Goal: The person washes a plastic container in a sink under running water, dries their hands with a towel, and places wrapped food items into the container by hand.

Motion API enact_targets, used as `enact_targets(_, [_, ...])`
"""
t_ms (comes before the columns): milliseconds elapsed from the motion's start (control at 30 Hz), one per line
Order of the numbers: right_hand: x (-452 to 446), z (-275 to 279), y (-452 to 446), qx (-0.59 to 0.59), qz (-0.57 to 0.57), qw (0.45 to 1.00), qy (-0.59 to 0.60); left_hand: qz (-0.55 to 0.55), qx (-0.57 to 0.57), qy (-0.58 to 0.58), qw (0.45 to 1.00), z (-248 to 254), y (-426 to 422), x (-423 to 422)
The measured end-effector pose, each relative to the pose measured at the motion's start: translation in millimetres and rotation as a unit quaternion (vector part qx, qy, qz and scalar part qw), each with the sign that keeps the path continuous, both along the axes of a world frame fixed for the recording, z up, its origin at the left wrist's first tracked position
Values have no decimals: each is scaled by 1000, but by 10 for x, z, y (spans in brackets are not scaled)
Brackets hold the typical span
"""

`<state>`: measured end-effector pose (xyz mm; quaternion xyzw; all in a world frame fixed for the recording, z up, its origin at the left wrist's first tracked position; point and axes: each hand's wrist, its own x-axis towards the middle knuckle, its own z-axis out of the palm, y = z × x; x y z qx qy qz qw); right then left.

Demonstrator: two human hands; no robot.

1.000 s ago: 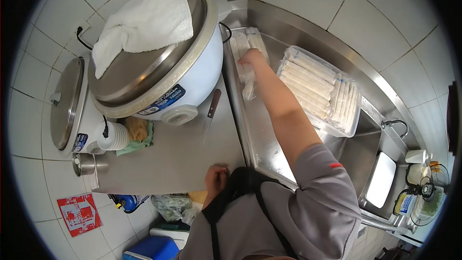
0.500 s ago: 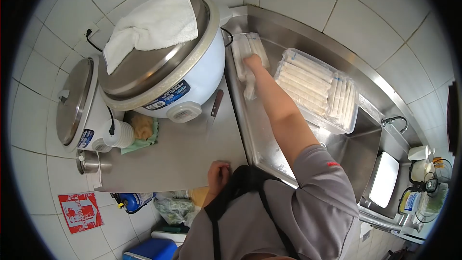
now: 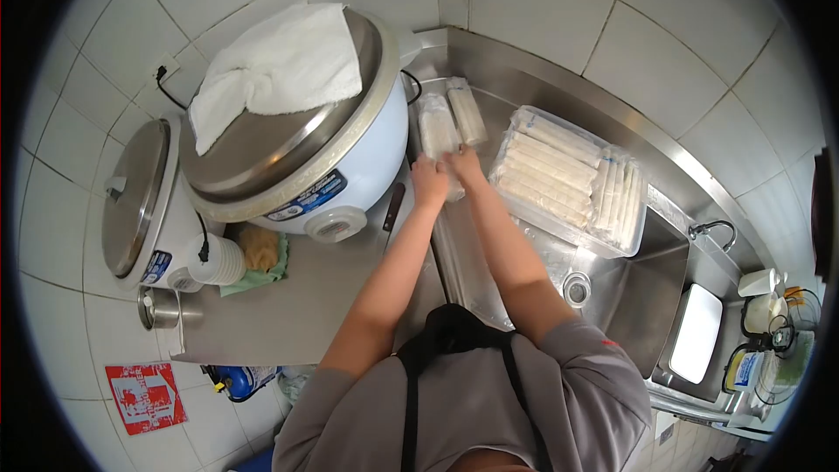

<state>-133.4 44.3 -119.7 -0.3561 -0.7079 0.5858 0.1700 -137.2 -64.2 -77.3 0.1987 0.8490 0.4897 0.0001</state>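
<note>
Both my hands are at the near end of a clear plastic package of long whitish rolls (image 3: 436,125) lying on the steel drainboard. My left hand (image 3: 427,182) grips the package's edge from the left. Across from it, my right hand (image 3: 463,166) has its fingers closed on the loose plastic. What the rolls are made of is hard to make out. A second wrapped package (image 3: 466,112) lies just beyond my right hand. To the right stands a clear plastic tub (image 3: 609,251) packed with several similar pale rolls in plastic.
A large rice cooker (image 3: 367,153) with a white towel (image 3: 280,61) on its lid stands left, a smaller cooker (image 3: 135,201) beyond it. A knife (image 3: 394,207) lies on the counter near my left forearm. The sink basin (image 3: 642,297) and faucet (image 3: 715,227) are right.
My left hand has come up from the counter's front edge to the package. My right hand has drawn back towards me, and the package now lies apart from the second one.
</note>
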Motion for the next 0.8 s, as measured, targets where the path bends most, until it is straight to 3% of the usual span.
enact_targets(33, [46,-131,-1,-38,0,999,27,10,-19,-63,998,31,20,-45])
enact_targets(67, [117,-121,-56,-5,-13,1000,28,18,-39,-50,998,41,20,-62])
enact_targets(167, [486,168,-311,65,-29,997,38,-40,9,-201,979,-23,-25,-193])
enact_targets(300, [853,598,-392,93,1,992,87,-136,246,-421,862,197,-144,29])
enact_targets(433, [1104,730,-432,198,10,977,77,-170,308,-478,805,377,-229,309])
enact_targets(533, [1185,691,-409,158,19,968,194,-184,356,-477,783,375,-247,492])
enact_targets(633, [1294,820,-387,119,70,972,189,-198,383,-478,765,460,-255,649])
enact_targets(733, [1461,1131,-285,-63,130,974,175,-210,432,-509,714,403,-210,740])
enact_targets(800, [1559,1257,-210,-273,153,918,245,-241,443,-512,695,429,-199,794])
